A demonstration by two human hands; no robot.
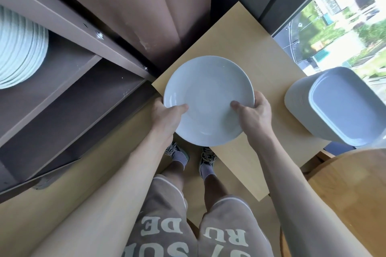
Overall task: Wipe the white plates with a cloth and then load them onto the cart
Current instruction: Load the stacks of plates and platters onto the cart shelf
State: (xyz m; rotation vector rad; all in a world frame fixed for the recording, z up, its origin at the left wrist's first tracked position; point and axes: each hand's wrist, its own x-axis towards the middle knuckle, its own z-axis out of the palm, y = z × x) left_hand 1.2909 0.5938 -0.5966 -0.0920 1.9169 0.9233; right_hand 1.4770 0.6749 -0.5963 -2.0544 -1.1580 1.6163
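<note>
A round white plate (208, 98) is held level in front of me, above the near corner of a light wooden table (246, 44). My left hand (166, 113) grips its left rim, thumb on the top face and fingers underneath. My right hand (253, 110) grips the right rim the same way. On the grey cart (69, 81) to my left a stack of round white plates (19, 48) stands on the top shelf. No cloth is in view.
A tall stack of square white plates (338, 106) stands on the table's right side. A round wooden tabletop (355, 190) lies at lower right. A brown curtain (150, 6) and a window (338, 19) are behind. The cart's lower shelves show dark surfaces.
</note>
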